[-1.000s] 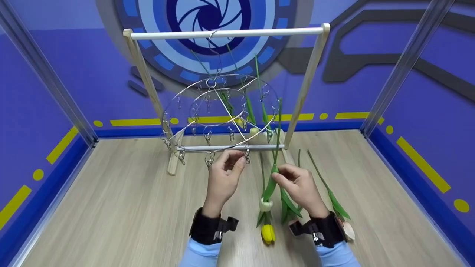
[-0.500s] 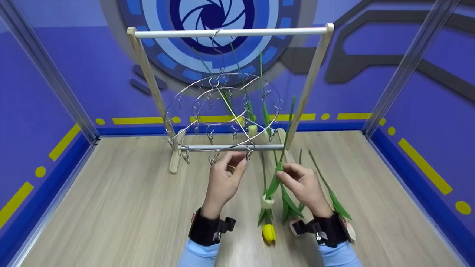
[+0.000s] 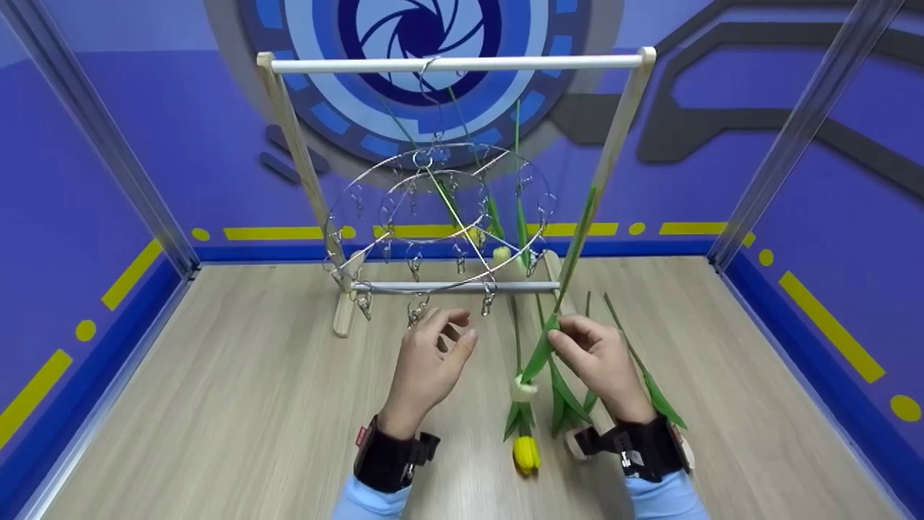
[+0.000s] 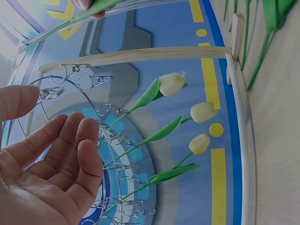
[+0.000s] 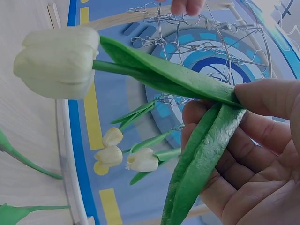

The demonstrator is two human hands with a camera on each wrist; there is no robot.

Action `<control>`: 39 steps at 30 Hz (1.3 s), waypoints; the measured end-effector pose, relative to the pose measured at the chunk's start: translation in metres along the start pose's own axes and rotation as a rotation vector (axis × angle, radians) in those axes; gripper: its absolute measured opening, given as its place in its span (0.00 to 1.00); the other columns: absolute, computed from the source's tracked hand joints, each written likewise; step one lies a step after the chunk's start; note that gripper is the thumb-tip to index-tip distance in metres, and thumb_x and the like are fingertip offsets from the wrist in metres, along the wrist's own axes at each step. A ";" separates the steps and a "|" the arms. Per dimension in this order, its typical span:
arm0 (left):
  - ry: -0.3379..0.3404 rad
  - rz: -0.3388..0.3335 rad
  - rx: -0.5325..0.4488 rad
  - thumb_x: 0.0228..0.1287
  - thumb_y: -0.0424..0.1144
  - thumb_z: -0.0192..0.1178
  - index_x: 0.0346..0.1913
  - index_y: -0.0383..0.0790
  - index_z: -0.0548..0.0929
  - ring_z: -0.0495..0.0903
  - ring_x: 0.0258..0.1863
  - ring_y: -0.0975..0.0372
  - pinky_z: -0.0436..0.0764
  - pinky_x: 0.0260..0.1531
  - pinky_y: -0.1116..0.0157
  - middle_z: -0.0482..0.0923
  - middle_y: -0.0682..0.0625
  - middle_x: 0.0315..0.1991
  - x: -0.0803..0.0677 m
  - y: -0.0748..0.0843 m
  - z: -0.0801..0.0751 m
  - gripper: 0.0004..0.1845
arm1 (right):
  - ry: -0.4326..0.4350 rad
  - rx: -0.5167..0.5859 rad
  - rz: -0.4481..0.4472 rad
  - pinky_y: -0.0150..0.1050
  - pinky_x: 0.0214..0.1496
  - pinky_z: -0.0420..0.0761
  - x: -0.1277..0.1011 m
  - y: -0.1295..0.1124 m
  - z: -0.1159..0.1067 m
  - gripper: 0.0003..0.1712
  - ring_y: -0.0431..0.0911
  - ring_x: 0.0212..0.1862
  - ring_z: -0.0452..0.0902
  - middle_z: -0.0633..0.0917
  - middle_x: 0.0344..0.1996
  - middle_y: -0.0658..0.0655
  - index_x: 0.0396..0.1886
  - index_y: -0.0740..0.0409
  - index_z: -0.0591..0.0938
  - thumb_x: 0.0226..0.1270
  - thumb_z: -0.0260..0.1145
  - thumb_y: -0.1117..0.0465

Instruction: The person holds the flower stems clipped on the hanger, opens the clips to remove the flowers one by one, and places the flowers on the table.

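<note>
Your left hand (image 3: 426, 357) hovers below the clip hanger (image 3: 440, 217), fingers loosely spread, empty; your right hand (image 3: 595, 361) pinches a white tulip (image 3: 525, 386) by the stem.

Your left hand (image 3: 426, 357) is raised with its fingers loosely spread and relaxed, gripping nothing, while your right hand (image 3: 598, 361) is lifted beside it with thumb and fingertips pinched together, both forearms reaching forward with dark bands strapped round the wrists.
</note>
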State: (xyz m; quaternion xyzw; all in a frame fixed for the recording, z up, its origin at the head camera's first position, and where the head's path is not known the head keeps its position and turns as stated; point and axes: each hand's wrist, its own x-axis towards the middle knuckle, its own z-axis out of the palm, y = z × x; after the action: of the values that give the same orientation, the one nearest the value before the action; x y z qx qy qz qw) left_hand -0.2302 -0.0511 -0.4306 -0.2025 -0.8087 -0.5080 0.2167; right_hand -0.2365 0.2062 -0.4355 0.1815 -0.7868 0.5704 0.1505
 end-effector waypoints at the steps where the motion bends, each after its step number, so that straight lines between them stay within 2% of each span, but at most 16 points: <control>1: -0.001 0.007 0.016 0.70 0.36 0.66 0.54 0.35 0.85 0.83 0.39 0.57 0.82 0.36 0.55 0.84 0.46 0.46 -0.001 0.000 -0.001 0.13 | 0.000 -0.002 0.000 0.30 0.34 0.76 0.000 0.000 0.000 0.06 0.39 0.28 0.75 0.86 0.29 0.55 0.41 0.61 0.88 0.72 0.66 0.71; 7: 0.005 0.036 0.096 0.70 0.36 0.66 0.55 0.35 0.84 0.83 0.41 0.56 0.82 0.38 0.57 0.84 0.46 0.48 -0.008 -0.005 -0.005 0.14 | 0.012 -0.028 -0.019 0.29 0.32 0.76 0.001 0.000 -0.001 0.05 0.38 0.27 0.75 0.85 0.27 0.54 0.39 0.60 0.88 0.71 0.67 0.71; 12: 0.004 0.026 0.119 0.70 0.36 0.66 0.55 0.35 0.84 0.82 0.41 0.56 0.81 0.38 0.60 0.84 0.45 0.49 -0.013 -0.009 -0.009 0.14 | 0.026 -0.052 -0.037 0.29 0.34 0.80 0.002 0.002 -0.002 0.05 0.41 0.28 0.79 0.86 0.26 0.54 0.38 0.60 0.88 0.71 0.67 0.71; 17: 0.004 0.007 0.139 0.71 0.37 0.66 0.55 0.35 0.84 0.83 0.43 0.55 0.82 0.38 0.61 0.84 0.45 0.50 -0.017 -0.012 -0.012 0.14 | 0.050 -0.071 -0.042 0.29 0.33 0.79 0.003 0.005 -0.003 0.04 0.40 0.27 0.80 0.86 0.26 0.55 0.38 0.61 0.88 0.71 0.68 0.70; 29: 0.014 0.026 0.201 0.70 0.36 0.67 0.57 0.34 0.84 0.83 0.45 0.53 0.82 0.43 0.56 0.83 0.44 0.52 -0.020 -0.016 -0.011 0.16 | 0.075 -0.098 0.042 0.30 0.35 0.79 0.002 0.011 -0.003 0.04 0.47 0.29 0.83 0.87 0.27 0.56 0.39 0.60 0.89 0.72 0.68 0.68; 36: 0.016 0.030 0.238 0.70 0.37 0.67 0.57 0.34 0.83 0.83 0.45 0.52 0.83 0.43 0.56 0.83 0.43 0.52 -0.019 -0.021 -0.010 0.16 | 0.089 -0.133 0.089 0.29 0.34 0.79 0.003 0.011 0.000 0.04 0.39 0.29 0.81 0.88 0.29 0.56 0.40 0.62 0.88 0.72 0.68 0.69; 39: 0.019 0.029 0.255 0.69 0.37 0.67 0.57 0.34 0.84 0.83 0.45 0.53 0.83 0.42 0.56 0.84 0.43 0.52 -0.019 -0.021 -0.010 0.17 | 0.095 -0.146 0.103 0.29 0.34 0.79 0.003 0.010 0.000 0.04 0.39 0.28 0.81 0.88 0.28 0.56 0.39 0.62 0.88 0.72 0.68 0.68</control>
State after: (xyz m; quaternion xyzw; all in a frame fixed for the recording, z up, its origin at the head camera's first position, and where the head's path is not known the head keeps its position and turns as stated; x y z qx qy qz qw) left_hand -0.2251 -0.0703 -0.4529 -0.1805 -0.8615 -0.3999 0.2556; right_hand -0.2439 0.2092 -0.4429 0.1020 -0.8265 0.5265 0.1711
